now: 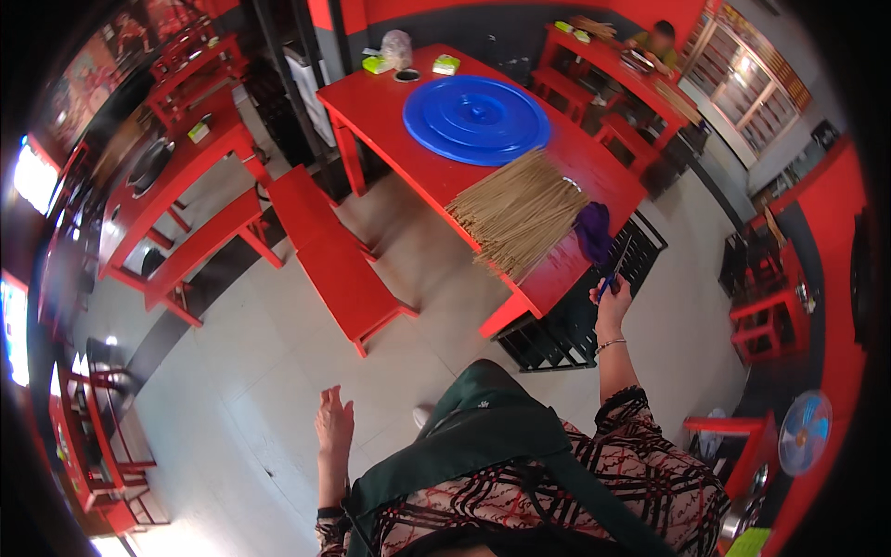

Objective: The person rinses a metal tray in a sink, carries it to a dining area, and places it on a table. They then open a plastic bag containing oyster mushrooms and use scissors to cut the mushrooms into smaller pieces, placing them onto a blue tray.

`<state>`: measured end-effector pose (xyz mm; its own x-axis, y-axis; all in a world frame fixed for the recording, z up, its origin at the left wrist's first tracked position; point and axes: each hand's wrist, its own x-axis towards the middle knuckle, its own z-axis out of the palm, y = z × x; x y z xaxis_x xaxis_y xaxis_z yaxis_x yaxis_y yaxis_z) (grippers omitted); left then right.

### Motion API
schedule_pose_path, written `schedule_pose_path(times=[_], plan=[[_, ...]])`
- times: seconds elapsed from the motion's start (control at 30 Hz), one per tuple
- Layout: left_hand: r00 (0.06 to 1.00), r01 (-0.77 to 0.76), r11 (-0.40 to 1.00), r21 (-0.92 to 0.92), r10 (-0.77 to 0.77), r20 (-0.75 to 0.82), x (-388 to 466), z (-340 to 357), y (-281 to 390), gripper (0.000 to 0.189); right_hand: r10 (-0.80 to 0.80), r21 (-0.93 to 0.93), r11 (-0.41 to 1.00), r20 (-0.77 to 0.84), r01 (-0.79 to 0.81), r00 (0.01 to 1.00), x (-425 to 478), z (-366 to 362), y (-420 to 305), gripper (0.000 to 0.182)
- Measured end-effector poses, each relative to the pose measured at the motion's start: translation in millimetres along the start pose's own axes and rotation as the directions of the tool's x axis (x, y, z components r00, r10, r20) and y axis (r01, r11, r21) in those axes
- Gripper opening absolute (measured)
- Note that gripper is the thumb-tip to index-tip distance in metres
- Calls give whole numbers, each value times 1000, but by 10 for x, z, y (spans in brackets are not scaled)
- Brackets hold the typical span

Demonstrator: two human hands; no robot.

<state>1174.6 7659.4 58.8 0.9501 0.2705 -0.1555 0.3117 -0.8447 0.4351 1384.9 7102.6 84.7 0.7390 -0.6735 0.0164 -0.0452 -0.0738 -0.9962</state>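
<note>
Beside the near right corner of the red table (390,115), my right hand (612,306) grips a pair of scissors (614,273) by the blue handles, blades pointing up and away. A purple cloth (594,231) lies at the table's edge just beyond the blades. Next to it, a wide spread of thin bamboo sticks (522,209) rests on the tabletop, some ends overhanging the near edge. Behind the sticks sits a large round blue plastic lid (480,118). My left hand (335,421) hangs over the tiled floor, empty, fingers partly spread, apart from any object.
Red benches (341,278) stand left of the table. A black slatted crate (557,341) is on the floor under its near corner. A person (658,47) sits at another red table (619,69) at the back right. An electric fan (805,432) is at far right.
</note>
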Motion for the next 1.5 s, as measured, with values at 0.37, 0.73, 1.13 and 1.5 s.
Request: schedule_pose_path(times=[0.37, 0.73, 1.13, 1.5], plan=[[927, -373, 928, -4, 373, 46, 2123, -298, 1088, 41, 134, 154, 983, -239, -98, 962, 453, 111, 587, 38], [860, -501, 861, -88, 507, 63, 3416, -679, 2091, 39, 183, 94, 983, -406, -158, 895, 593, 123, 433, 40], [824, -558, 761, -330, 556, -110, 6105, -756, 2617, 29, -13, -70, 997, -572, -33, 820, 625, 1039, -255, 43], [781, -607, 782, -142, 554, -287, 10674, -823, 3128, 31, -22, -226, 967, -524, -114, 852, 1205, 3168, -856, 45]])
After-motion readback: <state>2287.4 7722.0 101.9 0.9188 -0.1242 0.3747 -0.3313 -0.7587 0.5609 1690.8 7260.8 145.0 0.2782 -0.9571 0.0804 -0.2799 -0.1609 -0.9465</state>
